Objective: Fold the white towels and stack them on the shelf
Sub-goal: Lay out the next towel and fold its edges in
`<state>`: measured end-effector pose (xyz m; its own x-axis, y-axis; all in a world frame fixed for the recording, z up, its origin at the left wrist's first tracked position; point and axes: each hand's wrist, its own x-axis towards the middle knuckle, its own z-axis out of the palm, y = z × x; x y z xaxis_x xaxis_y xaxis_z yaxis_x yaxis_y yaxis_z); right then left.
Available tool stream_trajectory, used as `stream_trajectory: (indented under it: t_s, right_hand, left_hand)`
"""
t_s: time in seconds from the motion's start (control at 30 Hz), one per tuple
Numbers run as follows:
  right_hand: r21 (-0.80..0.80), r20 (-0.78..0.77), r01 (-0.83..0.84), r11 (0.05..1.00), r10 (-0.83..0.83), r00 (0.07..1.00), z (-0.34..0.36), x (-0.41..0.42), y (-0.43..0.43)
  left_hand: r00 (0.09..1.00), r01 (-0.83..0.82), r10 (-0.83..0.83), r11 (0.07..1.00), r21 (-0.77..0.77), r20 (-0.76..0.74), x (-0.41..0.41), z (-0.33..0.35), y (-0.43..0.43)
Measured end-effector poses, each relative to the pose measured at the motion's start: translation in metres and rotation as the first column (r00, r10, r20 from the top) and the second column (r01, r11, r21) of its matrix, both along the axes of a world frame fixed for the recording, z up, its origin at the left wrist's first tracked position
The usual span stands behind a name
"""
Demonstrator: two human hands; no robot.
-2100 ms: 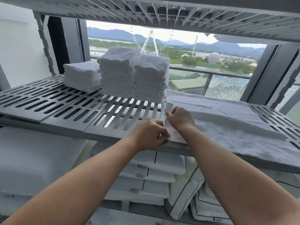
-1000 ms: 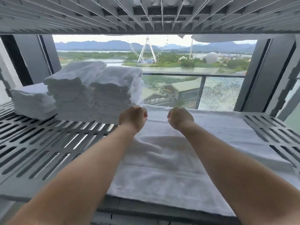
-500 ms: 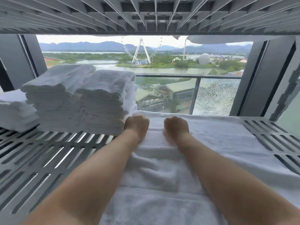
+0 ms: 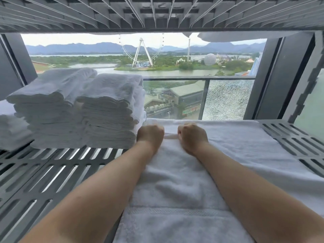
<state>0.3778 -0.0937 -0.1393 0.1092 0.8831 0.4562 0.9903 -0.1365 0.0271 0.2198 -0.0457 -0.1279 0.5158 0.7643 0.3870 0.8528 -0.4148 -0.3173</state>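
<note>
Trouble would start on the left, I judge: a short stack [image 4: 10, 127], a tall stack [image 4: 45, 109] and a second tall stack [image 4: 108, 111] of folded towels stand side by side on the slatted shelf [image 4: 43, 172]. The last of them stands just beside the left hand [image 4: 150, 135], so a sideways sweep of that forearm could nudge its lower layers and set the pile leaning. The left hand and the right hand [image 4: 192, 137] lie close together at the far edge of the towel [image 4: 175, 190]. Both are curled tight, their fingers tucked under and apparently pinching the folded-over hem, though the fingertips are hidden. The towel lies spread on the right part of the shelf under both forearms and runs out of view at the bottom. Should the hands let go unevenly, the doubled layer could land askew, and the ripples between the forearms would be trapped inside the fold. The shelf is grey, with long open slots that might snag terry loops. Overhead, the ribbed underside of an upper shelf [image 4: 157, 13] sits low and leaves little headroom for lifting cloth. Behind is a balcony rail [image 4: 198, 78] whose right glass panel [image 4: 228, 100] is crazed with cracks. Water, a big wheel [image 4: 142, 50] and hills lie beyond.
</note>
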Motion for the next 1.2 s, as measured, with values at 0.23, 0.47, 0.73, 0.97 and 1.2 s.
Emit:
stream_trajectory:
  t_s: [0.23,0.47,0.73,0.97,1.2]
  right_hand:
    - [-0.055,-0.187,0.163,0.985,-0.171,0.967,0.02,0.025,0.02]
    - [-0.202,-0.106,0.251,0.947,-0.276,0.955,0.025,0.061,0.036]
    - [-0.104,-0.017,0.266,0.958,-0.269,0.963,0.003,0.056,0.061]
    - [-0.197,0.036,0.228,0.954,-0.225,0.974,0.011,0.06,0.075]
    - [-0.104,-0.13,0.264,0.959,-0.276,0.952,0.015,0.075,0.09]
  left_hand:
    - [0.991,0.088,-0.071,0.983,-0.159,0.113,0.018,0.007,0.002]
    - [0.975,0.096,0.015,0.87,-0.484,0.222,0.027,-0.023,0.003]
    - [0.96,0.121,0.017,0.875,-0.468,0.279,0.027,-0.03,0.007]
    - [0.947,0.153,-0.002,0.882,-0.446,0.321,0.025,-0.028,0.004]
    - [0.921,0.18,-0.049,0.934,-0.31,0.387,0.022,-0.026,-0.004]
